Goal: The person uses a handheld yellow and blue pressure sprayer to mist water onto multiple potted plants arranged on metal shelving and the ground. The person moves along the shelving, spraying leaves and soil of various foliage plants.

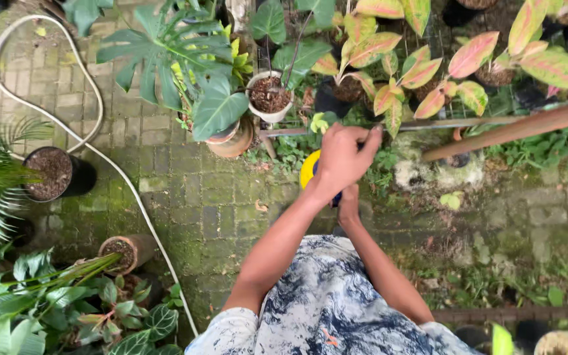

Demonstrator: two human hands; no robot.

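Note:
My left hand is stretched forward with its fingers curled shut over the top of a yellow container that has a dark blue part. Its fingertips are close to a rusty metal bar. My right hand sits just below the left wrist, against the dark blue underside of the container. Most of the right hand and most of the container are hidden by the left hand. Both arms come up from my blue and white patterned shirt.
Potted plants stand ahead: a white pot of soil, a big green-leaved plant and pink-green leafy plants. A white hose snakes over mossy paving. A black pot and foliage are left. A brown pole slants at right.

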